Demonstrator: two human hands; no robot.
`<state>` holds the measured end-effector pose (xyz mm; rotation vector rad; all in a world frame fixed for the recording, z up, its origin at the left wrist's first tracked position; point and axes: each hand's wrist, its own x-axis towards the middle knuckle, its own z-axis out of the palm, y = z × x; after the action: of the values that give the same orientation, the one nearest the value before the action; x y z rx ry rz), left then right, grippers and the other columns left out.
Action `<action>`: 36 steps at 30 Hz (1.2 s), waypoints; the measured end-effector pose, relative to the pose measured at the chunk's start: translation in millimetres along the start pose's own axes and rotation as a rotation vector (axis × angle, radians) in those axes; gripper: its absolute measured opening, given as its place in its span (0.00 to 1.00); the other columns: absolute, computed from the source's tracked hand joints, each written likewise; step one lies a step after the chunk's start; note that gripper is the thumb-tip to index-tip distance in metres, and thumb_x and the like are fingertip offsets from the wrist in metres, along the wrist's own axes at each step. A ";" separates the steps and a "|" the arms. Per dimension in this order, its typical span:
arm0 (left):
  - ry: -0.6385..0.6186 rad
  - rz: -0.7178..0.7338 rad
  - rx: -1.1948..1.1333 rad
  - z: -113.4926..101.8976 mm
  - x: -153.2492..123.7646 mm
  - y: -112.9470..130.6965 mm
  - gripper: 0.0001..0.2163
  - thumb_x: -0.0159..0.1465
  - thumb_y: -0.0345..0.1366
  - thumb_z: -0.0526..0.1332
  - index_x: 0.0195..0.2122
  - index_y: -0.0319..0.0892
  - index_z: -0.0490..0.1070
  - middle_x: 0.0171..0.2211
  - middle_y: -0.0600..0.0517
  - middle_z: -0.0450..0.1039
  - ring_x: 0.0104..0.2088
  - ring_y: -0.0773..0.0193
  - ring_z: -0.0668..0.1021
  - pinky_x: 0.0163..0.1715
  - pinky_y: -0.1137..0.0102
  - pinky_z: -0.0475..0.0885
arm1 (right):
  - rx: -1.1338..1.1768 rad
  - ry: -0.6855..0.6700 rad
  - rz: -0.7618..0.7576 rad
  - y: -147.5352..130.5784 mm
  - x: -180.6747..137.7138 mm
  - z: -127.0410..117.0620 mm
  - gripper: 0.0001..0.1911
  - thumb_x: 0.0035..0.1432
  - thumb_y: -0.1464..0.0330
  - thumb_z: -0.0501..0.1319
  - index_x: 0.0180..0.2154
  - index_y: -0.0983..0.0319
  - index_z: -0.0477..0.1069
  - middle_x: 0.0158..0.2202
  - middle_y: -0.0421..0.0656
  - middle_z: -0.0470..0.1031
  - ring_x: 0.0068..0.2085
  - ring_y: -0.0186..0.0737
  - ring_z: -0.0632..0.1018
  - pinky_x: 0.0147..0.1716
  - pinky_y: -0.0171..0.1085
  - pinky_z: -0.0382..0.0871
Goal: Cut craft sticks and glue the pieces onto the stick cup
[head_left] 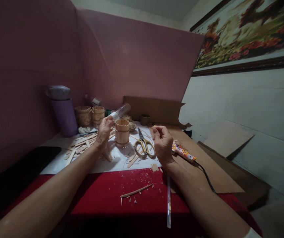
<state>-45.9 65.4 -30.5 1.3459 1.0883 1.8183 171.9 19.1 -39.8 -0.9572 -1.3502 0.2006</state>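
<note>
Left hand raised over a spread of thin wooden sticks, fingers bent in toward the thumb at the near end of a tilted, clear ribbed bottle; clamped on it or merely in front of it, impossible to tell. Right hand just beside the scissors, fingers curled and together; anything pinched there, too small to tell. Between the hands, nearer the left, a slatted wooden cup, upright on white paper. Only a narrow gap from cup to left hand; more room over the scissors, blades toward the back. Rear space tight: two more wooden cups side by side, then an upright cardboard strip. Toward the front, past the paper's edge, a wide band of red cloth, mostly open, with shavings and a broken stick. Across the cloth's front edge, a clear rod, partly overhanging. On the right, a flower-patterned handle near the right hand, with bare cardboard sheet beyond.
</note>
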 end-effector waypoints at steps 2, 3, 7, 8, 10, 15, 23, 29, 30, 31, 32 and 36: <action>-0.022 0.012 -0.002 -0.1 -1.1 0.6 0.26 0.55 0.61 0.60 0.44 0.44 0.71 0.43 0.47 0.74 0.45 0.54 0.74 0.41 0.64 0.67 | -0.013 -0.034 -0.010 -0.1 -1.6 0.2 0.14 0.61 0.58 0.58 0.34 0.62 0.71 0.24 0.38 0.70 0.25 0.33 0.69 0.25 0.33 0.61; -0.035 0.027 -0.002 0.0 -1.9 1.2 0.27 0.55 0.61 0.60 0.44 0.44 0.70 0.43 0.47 0.74 0.46 0.54 0.74 0.42 0.64 0.67 | -0.023 -0.048 -0.015 -0.4 -2.5 0.2 0.14 0.61 0.58 0.58 0.33 0.62 0.71 0.24 0.38 0.70 0.24 0.33 0.68 0.25 0.33 0.61; -0.061 0.068 0.006 0.9 -4.1 2.8 0.26 0.55 0.59 0.62 0.44 0.43 0.70 0.43 0.47 0.73 0.47 0.54 0.73 0.45 0.64 0.66 | -0.059 -0.066 -0.025 -1.5 -5.3 0.0 0.13 0.61 0.59 0.59 0.33 0.62 0.71 0.23 0.38 0.71 0.23 0.33 0.68 0.24 0.33 0.60; -0.050 0.087 0.012 1.1 -3.8 2.4 0.25 0.56 0.58 0.62 0.44 0.42 0.70 0.42 0.47 0.73 0.46 0.54 0.74 0.45 0.64 0.67 | -0.063 -0.065 -0.029 -1.5 -5.5 -0.1 0.13 0.61 0.59 0.58 0.34 0.62 0.71 0.23 0.38 0.71 0.23 0.33 0.68 0.25 0.33 0.60; 0.015 0.171 0.048 1.3 -2.1 0.3 0.24 0.57 0.57 0.62 0.45 0.42 0.69 0.39 0.48 0.72 0.43 0.57 0.74 0.44 0.65 0.67 | -0.061 -0.057 -0.038 -1.1 -5.4 -0.5 0.13 0.61 0.59 0.58 0.34 0.62 0.71 0.23 0.38 0.71 0.23 0.33 0.69 0.25 0.33 0.60; 0.099 0.336 0.149 2.0 1.5 -7.8 0.25 0.58 0.55 0.61 0.48 0.41 0.67 0.39 0.49 0.70 0.41 0.58 0.73 0.44 0.64 0.67 | -0.066 -0.011 -0.063 0.4 -4.6 -1.0 0.12 0.63 0.59 0.57 0.37 0.61 0.70 0.23 0.37 0.70 0.23 0.34 0.69 0.24 0.33 0.60; -0.058 0.074 0.051 3.8 -2.9 -10.4 0.38 0.51 0.60 0.65 0.56 0.39 0.62 0.49 0.41 0.70 0.51 0.50 0.72 0.52 0.57 0.65 | -0.017 0.003 -0.079 -0.2 -3.3 0.1 0.08 0.62 0.63 0.58 0.39 0.61 0.69 0.27 0.40 0.73 0.28 0.36 0.74 0.29 0.35 0.66; -0.145 0.015 0.062 8.8 -6.2 -13.6 0.49 0.39 0.45 0.77 0.62 0.44 0.57 0.53 0.40 0.67 0.53 0.46 0.72 0.52 0.54 0.67 | 0.005 -0.084 -0.064 -1.0 -5.8 0.4 0.10 0.63 0.61 0.57 0.37 0.61 0.70 0.23 0.37 0.69 0.23 0.33 0.70 0.24 0.33 0.62; -0.151 0.005 0.053 9.8 -6.8 -14.2 0.50 0.39 0.44 0.77 0.63 0.44 0.56 0.52 0.41 0.68 0.52 0.46 0.73 0.51 0.54 0.68 | -0.006 -0.092 -0.079 -1.1 -6.3 0.5 0.09 0.63 0.61 0.57 0.36 0.61 0.70 0.23 0.37 0.69 0.24 0.34 0.70 0.25 0.33 0.62; -0.157 0.000 0.041 10.8 -7.3 -14.8 0.51 0.39 0.43 0.77 0.64 0.44 0.55 0.52 0.41 0.68 0.52 0.46 0.73 0.51 0.54 0.68 | -0.019 -0.098 -0.094 -1.1 -6.5 0.7 0.09 0.63 0.62 0.57 0.36 0.61 0.70 0.24 0.38 0.70 0.25 0.34 0.70 0.25 0.33 0.63; -0.164 0.001 0.030 11.6 -7.7 -15.3 0.51 0.39 0.43 0.77 0.64 0.43 0.54 0.52 0.40 0.68 0.52 0.46 0.73 0.50 0.54 0.69 | -0.033 -0.105 -0.107 -1.0 -6.7 0.8 0.09 0.63 0.62 0.57 0.36 0.61 0.70 0.24 0.38 0.70 0.25 0.34 0.71 0.26 0.33 0.63; -0.177 0.028 0.031 13.0 -7.1 -18.0 0.48 0.41 0.42 0.76 0.63 0.41 0.56 0.54 0.40 0.68 0.53 0.47 0.73 0.50 0.56 0.69 | -0.067 -0.123 -0.129 -0.2 -6.9 1.3 0.08 0.63 0.63 0.57 0.35 0.61 0.71 0.24 0.39 0.70 0.25 0.34 0.71 0.26 0.33 0.63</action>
<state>-31.3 71.0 -47.8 1.5152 1.0119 1.6720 168.8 15.2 -44.8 -0.9218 -1.5351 0.1183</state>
